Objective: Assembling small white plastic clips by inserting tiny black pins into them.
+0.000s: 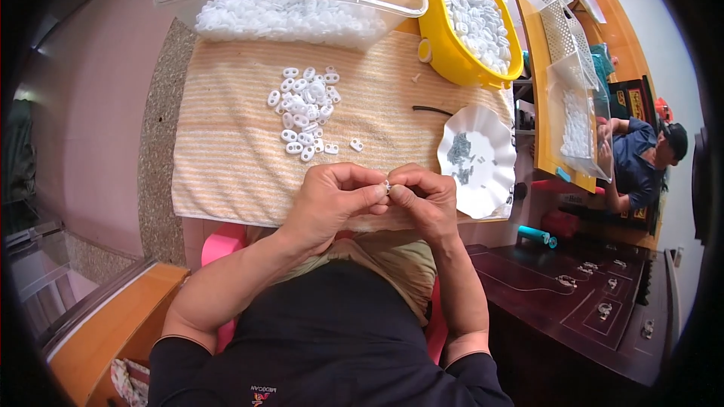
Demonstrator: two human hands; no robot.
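Note:
Close together over the front edge of a striped towel (234,158), my left hand (332,196) and my right hand (426,196) meet fingertip to fingertip. Both pinch one small white plastic piece (388,188), mostly hidden by the fingers. Beyond my left hand lies a loose pile of white oval two-hole plastic pieces (308,102), with a single one (357,145) apart from it. To the right of my right hand, a white wavy-rimmed plate (490,192) holds many tiny grey parts (460,151), too small to name.
At the back stand a clear plastic bin (290,0) and a yellow tub (430,30), both full of white pieces. A thin black strip (431,109) lies near the plate. On the right, a person (641,154) works beside another clear container (577,120). A turquoise cylinder (534,234) rests on dark furniture.

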